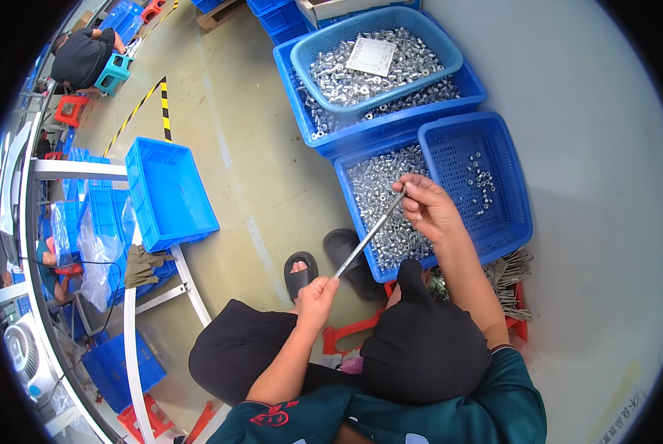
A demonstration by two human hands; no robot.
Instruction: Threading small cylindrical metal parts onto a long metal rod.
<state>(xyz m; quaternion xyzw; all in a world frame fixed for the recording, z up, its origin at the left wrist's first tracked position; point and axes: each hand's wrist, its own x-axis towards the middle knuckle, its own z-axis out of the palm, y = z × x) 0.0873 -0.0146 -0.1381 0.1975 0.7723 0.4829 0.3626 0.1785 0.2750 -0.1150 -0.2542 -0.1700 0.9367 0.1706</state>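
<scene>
A long thin metal rod (368, 235) slants across the space over my knees. Its lower end is closed in the fist of my left hand (317, 302). My right hand (431, 209) pinches the upper end between thumb and fingers; whether a small part sits in those fingertips is too small to tell. Beneath the right hand stands a blue bin (352, 216) full of small silvery metal sleeves or nuts (383, 177). Beside it, a blue perforated basket (505, 214) holds a few of the same pieces (482, 181).
Behind, a light blue basket (302, 55) heaped with metal pieces and a paper slip (371, 56) rests in a larger blue bin (294, 111). Metal rods (505, 277) lie by my right forearm. To the left, a blue crate (172, 196) sits on a white frame. Another person (83, 59) sits far left.
</scene>
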